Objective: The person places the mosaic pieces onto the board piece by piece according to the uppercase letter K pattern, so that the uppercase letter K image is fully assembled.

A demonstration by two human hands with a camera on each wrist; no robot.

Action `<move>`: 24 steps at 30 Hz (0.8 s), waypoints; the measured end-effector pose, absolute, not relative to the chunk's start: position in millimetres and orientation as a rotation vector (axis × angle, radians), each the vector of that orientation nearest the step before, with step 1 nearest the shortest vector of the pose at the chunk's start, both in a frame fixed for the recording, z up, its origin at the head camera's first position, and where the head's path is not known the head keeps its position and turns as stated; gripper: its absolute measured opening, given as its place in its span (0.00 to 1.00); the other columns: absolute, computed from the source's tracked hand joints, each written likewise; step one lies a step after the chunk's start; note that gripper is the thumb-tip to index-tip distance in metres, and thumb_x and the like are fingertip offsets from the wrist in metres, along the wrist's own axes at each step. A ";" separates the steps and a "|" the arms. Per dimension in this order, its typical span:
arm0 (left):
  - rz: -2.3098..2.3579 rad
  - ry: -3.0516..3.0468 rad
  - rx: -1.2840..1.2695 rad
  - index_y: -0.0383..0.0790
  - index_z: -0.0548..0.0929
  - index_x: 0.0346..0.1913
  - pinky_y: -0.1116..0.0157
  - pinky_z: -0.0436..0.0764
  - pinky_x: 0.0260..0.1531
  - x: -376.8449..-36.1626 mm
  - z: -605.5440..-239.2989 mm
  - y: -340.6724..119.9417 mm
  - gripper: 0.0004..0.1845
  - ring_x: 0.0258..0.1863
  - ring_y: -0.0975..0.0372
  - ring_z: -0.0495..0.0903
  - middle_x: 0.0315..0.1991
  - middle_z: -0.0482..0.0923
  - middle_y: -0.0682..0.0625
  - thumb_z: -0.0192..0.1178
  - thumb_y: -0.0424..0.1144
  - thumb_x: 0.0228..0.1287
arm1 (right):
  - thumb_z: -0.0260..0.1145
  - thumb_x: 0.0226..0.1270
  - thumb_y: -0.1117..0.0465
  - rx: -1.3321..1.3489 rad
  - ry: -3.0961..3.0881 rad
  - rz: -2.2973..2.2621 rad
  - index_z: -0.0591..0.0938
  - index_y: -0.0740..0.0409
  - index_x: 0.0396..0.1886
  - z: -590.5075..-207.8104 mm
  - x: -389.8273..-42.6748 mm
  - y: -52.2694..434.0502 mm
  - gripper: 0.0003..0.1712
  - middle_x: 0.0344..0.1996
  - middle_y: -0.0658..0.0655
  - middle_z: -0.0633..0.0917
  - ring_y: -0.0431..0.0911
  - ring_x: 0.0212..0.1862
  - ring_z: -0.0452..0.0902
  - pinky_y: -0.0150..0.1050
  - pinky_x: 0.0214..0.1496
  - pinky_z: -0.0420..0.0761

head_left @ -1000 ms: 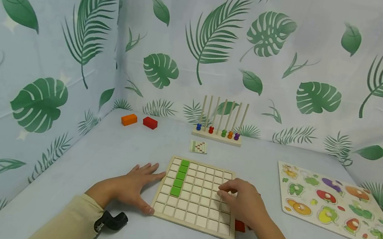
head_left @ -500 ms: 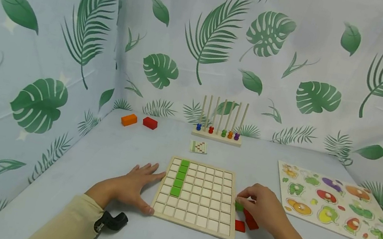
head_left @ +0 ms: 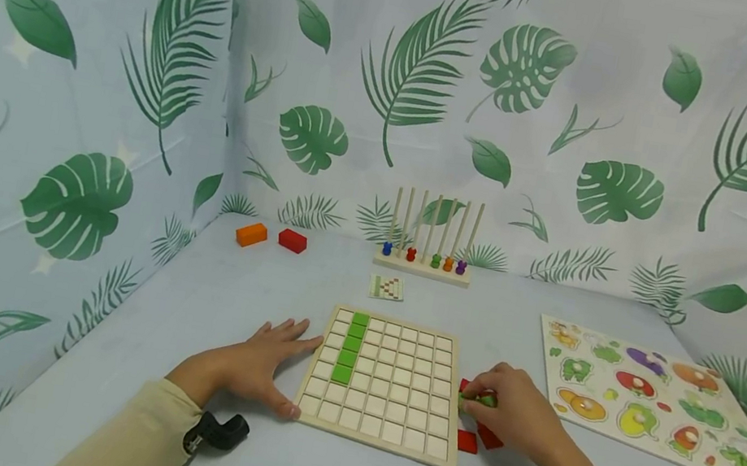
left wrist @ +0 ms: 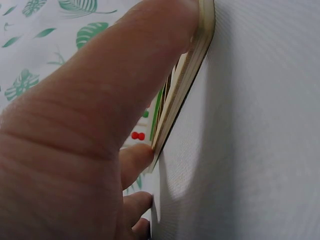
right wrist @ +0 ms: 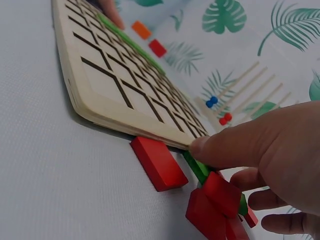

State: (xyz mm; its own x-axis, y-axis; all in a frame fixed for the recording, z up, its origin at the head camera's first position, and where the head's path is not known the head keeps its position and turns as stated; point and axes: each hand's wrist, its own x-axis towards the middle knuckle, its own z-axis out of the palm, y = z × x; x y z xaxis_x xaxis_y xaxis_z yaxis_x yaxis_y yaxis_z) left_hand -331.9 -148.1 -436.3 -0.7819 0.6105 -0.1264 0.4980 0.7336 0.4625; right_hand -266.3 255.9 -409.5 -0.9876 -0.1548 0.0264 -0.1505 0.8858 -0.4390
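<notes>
A square wooden grid board [head_left: 380, 432] lies flat on the table, with a column of green tiles [head_left: 351, 349] in its second column from the left. My left hand [head_left: 258, 366] rests at its left side, fingers spread; in the left wrist view the thumb [left wrist: 130, 60] touches the board's edge. Beyond the right edge, my right hand [head_left: 511, 404] pinches a green block [right wrist: 196, 167] between thumb and fingers, which partly hide it. Several red blocks [right wrist: 159, 164] lie around that hand, some heaped together under the fingers.
Behind the board lies a small pattern card [head_left: 386, 288], with a peg stand [head_left: 422, 269] of coloured bear beads further back. An orange block [head_left: 251, 235] and a red block [head_left: 293, 241] sit at the back left. A vegetable puzzle board [head_left: 656, 404] lies at the right.
My right hand has moved from over the board's right columns to the blocks beside it, and its fingers have come together on a green block. The left hand stays put.
</notes>
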 end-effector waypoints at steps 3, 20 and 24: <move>0.593 2.668 0.869 0.57 0.58 0.81 0.46 0.34 0.75 -331.5 -435.6 -147.8 0.63 0.81 0.50 0.37 0.82 0.43 0.46 0.76 0.69 0.42 | 0.78 0.60 0.53 -0.231 3.027 -0.699 0.89 0.46 0.41 -409.3 -266.2 257.3 0.10 0.43 0.50 0.79 0.50 0.48 0.72 0.51 0.50 0.80; 0.579 2.666 0.873 0.56 0.57 0.82 0.47 0.34 0.75 -331.6 -435.7 -149.2 0.64 0.81 0.51 0.36 0.83 0.42 0.47 0.75 0.71 0.42 | 0.75 0.63 0.57 -0.252 3.094 -0.599 0.89 0.49 0.54 -418.4 -268.7 254.5 0.18 0.43 0.51 0.80 0.49 0.46 0.72 0.48 0.45 0.80; 0.575 2.668 0.875 0.57 0.57 0.82 0.47 0.35 0.75 -331.7 -435.9 -149.1 0.64 0.81 0.51 0.37 0.83 0.43 0.47 0.74 0.71 0.42 | 0.75 0.63 0.58 -0.248 3.111 -0.608 0.89 0.49 0.48 -417.5 -267.8 251.7 0.13 0.42 0.49 0.81 0.50 0.46 0.73 0.51 0.47 0.80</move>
State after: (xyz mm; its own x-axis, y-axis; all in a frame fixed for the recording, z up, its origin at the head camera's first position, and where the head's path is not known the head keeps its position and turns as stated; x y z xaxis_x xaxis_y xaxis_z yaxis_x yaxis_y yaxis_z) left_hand -331.7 -149.1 -435.9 -0.7792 0.6124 -0.1336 0.5031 0.7382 0.4494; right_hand -267.8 251.7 -417.5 -0.9872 -0.1452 0.0665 -0.1596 0.9148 -0.3709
